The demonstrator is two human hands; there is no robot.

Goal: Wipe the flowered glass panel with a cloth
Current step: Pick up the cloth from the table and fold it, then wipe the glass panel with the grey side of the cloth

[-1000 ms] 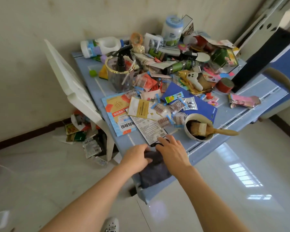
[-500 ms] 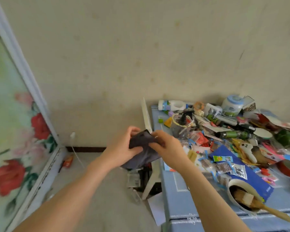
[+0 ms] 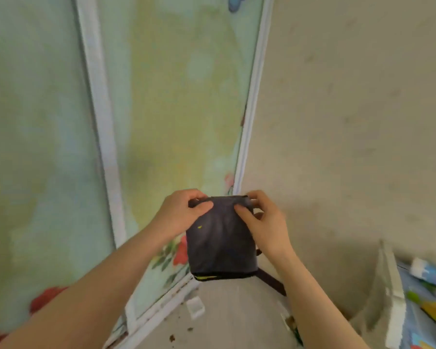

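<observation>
Left hand and right hand each pinch top edge of dark cloth, 2 grips clamped. Cloth hangs folded, soft, light, limp; best bunched in 1 palm. Flowered glass panel just behind cloth, untouched.

place: home room | cues: flowered glass panel; plaster wall; cluttered table
</observation>
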